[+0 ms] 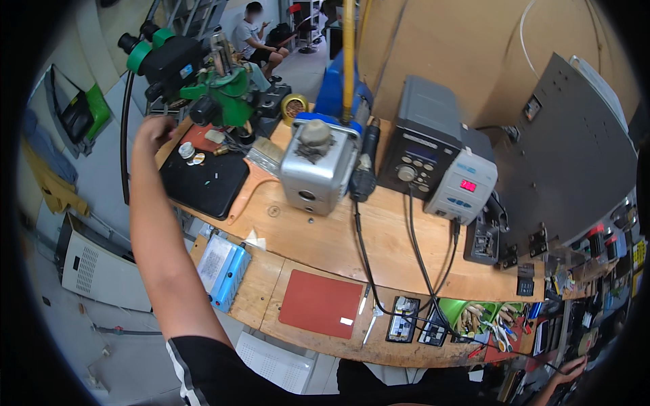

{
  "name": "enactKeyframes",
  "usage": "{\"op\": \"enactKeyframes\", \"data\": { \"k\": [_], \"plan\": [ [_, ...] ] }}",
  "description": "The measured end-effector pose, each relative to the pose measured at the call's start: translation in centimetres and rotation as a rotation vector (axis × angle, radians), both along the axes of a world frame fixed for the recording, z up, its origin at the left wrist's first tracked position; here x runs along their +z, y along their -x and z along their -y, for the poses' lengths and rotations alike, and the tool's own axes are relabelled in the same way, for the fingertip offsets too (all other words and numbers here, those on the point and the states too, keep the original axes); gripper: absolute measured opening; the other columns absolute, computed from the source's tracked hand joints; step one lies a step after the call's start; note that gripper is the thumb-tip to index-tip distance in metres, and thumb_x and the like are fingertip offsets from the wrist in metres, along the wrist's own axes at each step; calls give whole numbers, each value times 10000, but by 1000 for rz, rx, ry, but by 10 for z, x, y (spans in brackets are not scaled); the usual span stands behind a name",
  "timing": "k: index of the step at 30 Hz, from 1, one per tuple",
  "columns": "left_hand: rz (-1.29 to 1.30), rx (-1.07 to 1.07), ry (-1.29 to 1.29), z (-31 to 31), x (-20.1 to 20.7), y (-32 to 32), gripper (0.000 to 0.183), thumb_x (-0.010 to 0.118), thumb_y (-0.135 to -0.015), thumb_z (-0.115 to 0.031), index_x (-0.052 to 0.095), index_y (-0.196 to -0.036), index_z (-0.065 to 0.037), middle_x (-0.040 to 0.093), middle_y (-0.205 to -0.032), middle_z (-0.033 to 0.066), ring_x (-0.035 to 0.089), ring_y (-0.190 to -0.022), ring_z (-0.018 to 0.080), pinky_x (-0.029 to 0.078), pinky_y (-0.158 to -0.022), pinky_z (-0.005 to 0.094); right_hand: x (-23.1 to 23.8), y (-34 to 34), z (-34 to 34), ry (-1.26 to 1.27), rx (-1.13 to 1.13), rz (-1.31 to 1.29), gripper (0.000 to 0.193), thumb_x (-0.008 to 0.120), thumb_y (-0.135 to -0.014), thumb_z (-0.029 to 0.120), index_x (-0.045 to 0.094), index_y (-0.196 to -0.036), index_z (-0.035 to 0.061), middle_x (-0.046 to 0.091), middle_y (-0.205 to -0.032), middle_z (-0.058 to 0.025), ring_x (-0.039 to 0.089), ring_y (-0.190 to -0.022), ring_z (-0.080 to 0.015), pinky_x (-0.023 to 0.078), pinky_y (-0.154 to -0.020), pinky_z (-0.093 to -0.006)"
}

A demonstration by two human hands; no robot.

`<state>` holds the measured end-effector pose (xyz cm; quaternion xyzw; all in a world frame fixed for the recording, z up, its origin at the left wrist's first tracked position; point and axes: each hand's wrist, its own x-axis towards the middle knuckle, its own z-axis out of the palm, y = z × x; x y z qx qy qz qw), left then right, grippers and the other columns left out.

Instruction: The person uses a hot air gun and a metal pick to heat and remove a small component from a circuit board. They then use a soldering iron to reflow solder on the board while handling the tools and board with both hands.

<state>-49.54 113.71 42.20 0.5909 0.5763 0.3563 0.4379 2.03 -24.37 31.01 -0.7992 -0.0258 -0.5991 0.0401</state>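
Note:
My left arm reaches far up the left side. My left hand is curled, its back toward me, at the corner of a black mat beside the green and black microscope. Whether it holds anything is hidden. Small round metal parts lie on the mat just right of that hand. My right hand shows only partly at the lower right rim, next to dark racks of tools. Its fingers point right and their grip is unclear.
On the wooden bench stand a silver box-shaped device, a black and grey soldering station with cables, and a grey metal panel. A lower shelf holds a red mat, a blue device and a green tool tray. A person sits far behind.

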Motion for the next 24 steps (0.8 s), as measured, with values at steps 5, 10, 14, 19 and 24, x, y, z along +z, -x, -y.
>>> {"op": "enactKeyframes", "data": {
  "k": [5, 10, 14, 19, 24],
  "plan": [
    [556, 141, -274, 138, 49, 39, 150, 762, -1056, -129, 775, -1124, 3, 763, -968, 22, 663, -795, 57, 552, -743, 182, -101, 19, -43, 90, 345, -114, 347, 570, -1148, 220, 679, -1345, -44, 688, -1316, -246, 692, -1142, -363, 523, -1022, -440],
    [715, -57, -688, 392, 32, 1, 201, 794, -1047, -142, 728, -1178, -4, 736, -1064, 40, 625, -860, 66, 503, -739, 209, -182, 17, -134, 57, 675, -245, 313, 573, -1130, 191, 683, -1309, -41, 678, -1257, -234, 680, -1097, -363, 520, -986, -448],
    [712, 131, -839, 583, -32, -77, 324, 797, -1041, -117, 704, -1297, 60, 713, -1043, 89, 638, -878, 100, 499, -740, 216, -223, 0, -143, 43, 880, -302, 287, 575, -1116, 168, 685, -1281, -38, 670, -1210, -225, 670, -1062, -363, 518, -958, -454],
    [417, 201, -1028, 745, -117, -169, 283, 771, -1059, -85, 741, -1291, 75, 671, -1018, 77, 594, -850, 114, 478, -744, 252, -278, -32, -70, -6, 1007, -434, 254, 578, -1099, 140, 689, -1245, -35, 660, -1151, -214, 658, -1017, -363, 515, -922, -461],
    [408, -18, -1061, 847, -180, -241, 128, 788, -993, 50, 814, -1116, 31, 674, -979, 63, 644, -797, 100, 496, -689, 222, -306, -45, 14, -93, 1053, -612, 223, 581, -1081, 111, 693, -1210, -32, 650, -1092, -202, 647, -972, -363, 512, -887, -469]
  ]
}}
